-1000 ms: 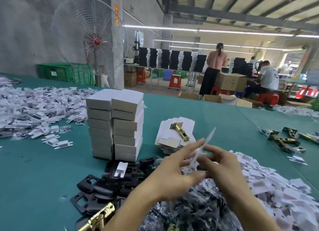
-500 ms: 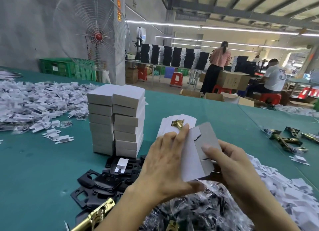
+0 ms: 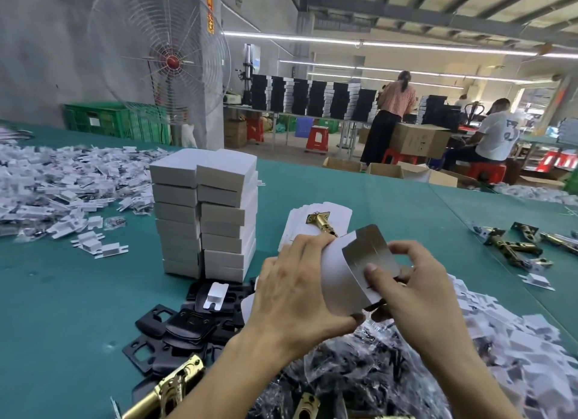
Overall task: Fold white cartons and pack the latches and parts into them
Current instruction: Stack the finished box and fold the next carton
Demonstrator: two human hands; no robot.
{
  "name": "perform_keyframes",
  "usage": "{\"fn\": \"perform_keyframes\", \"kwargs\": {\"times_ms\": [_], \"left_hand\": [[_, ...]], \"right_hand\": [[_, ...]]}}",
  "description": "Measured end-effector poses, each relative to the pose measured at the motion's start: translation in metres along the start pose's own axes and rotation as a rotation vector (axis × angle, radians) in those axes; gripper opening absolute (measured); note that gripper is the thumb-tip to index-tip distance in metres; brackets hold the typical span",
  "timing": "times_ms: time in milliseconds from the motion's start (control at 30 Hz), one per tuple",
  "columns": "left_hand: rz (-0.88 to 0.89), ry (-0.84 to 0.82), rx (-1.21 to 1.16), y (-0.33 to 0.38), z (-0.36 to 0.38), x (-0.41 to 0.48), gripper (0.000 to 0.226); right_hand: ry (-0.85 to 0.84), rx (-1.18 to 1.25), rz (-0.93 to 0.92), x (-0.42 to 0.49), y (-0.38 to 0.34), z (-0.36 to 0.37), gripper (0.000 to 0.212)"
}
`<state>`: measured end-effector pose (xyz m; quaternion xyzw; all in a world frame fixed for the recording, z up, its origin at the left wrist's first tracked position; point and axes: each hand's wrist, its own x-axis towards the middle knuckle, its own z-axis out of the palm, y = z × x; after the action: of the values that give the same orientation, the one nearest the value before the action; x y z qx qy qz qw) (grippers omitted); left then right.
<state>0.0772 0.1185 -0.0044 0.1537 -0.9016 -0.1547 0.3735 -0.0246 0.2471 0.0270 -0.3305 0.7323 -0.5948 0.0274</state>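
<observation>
A white carton blank, half folded with a grey curved flap up, sits between both hands above the table. My left hand wraps its left side, thumb under the lower edge. My right hand pinches the flap from the right. Behind them lies a pile of flat white blanks with a brass latch on top. Two stacks of folded white cartons stand to the left. Black plates and bagged parts lie below my hands.
Heaps of white card inserts cover the far left and the right front of the green table. More brass latches lie at the right, one at the bottom edge. A fan and two people stand beyond.
The flat blank held edge-on a second ago has been turned and opened into a curved half-folded carton; both hands shifted their grip around it.
</observation>
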Motion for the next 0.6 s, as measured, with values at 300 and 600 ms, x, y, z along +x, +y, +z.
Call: {"fn": "perform_keyframes", "kwargs": {"times_ms": [300, 600], "left_hand": [[-0.077, 0.151, -0.241, 0.001, -0.009, 0.001, 0.092], [-0.031, 0.248, -0.124, 0.002, -0.004, 0.001, 0.047]], "right_hand": [[0.114, 0.165, -0.362, -0.012, -0.009, 0.014, 0.009], [-0.264, 0.027, -0.236, -0.011, 0.0, 0.024, 0.011]]}}
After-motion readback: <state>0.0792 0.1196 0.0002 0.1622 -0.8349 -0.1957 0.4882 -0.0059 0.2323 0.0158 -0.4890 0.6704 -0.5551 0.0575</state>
